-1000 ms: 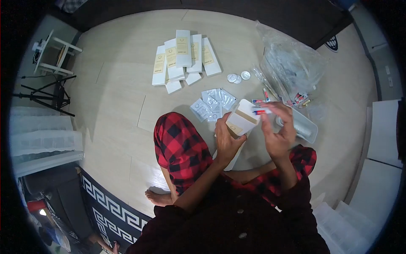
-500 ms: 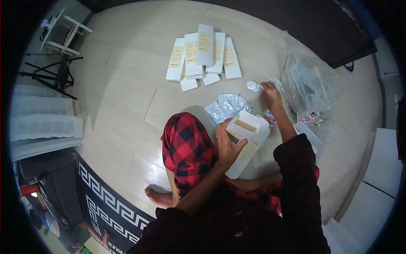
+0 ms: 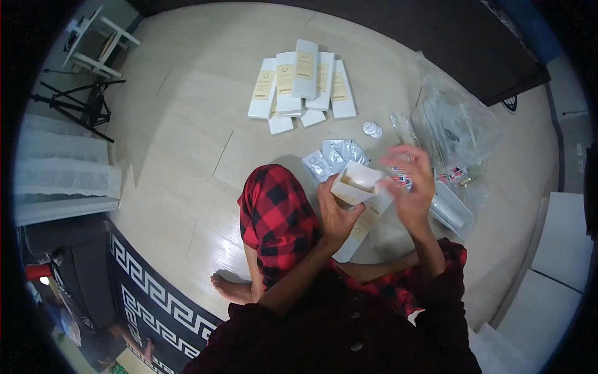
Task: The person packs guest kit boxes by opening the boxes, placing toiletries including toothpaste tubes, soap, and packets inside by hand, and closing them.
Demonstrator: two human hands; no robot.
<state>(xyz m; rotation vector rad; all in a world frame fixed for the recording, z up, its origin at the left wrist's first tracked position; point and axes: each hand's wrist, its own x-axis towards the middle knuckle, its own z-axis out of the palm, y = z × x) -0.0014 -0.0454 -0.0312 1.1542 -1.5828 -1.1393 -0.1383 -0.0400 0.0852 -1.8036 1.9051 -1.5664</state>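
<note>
My left hand point(image 3: 337, 217) is wrapped round an open white carton point(image 3: 354, 194) with a yellowish label, its open end tilted up. Part of another labelled white box point(image 3: 361, 234) shows below it. Beside the carton's opening, my right hand point(image 3: 411, 184) has its fingers apart and blurred by motion; I see nothing held in it. Several silvery-white sachets point(image 3: 336, 156) lie just beyond the carton. Small round white packets point(image 3: 372, 129) rest on the floor farther off. What is inside the carton cannot be made out.
A pile of labelled white boxes point(image 3: 305, 75) lies ahead. To the right are a clear plastic bag point(image 3: 461, 118), small red-and-white tubes point(image 3: 402, 178) partly behind my hand, and a white tray point(image 3: 458, 227). At lower left, another person's arm point(image 3: 134, 346) rests near a patterned rug point(image 3: 159, 290).
My right hand has left the round packets and moved back towards me, beside the carton's opening. My left hand keeps its hold on the carton.
</note>
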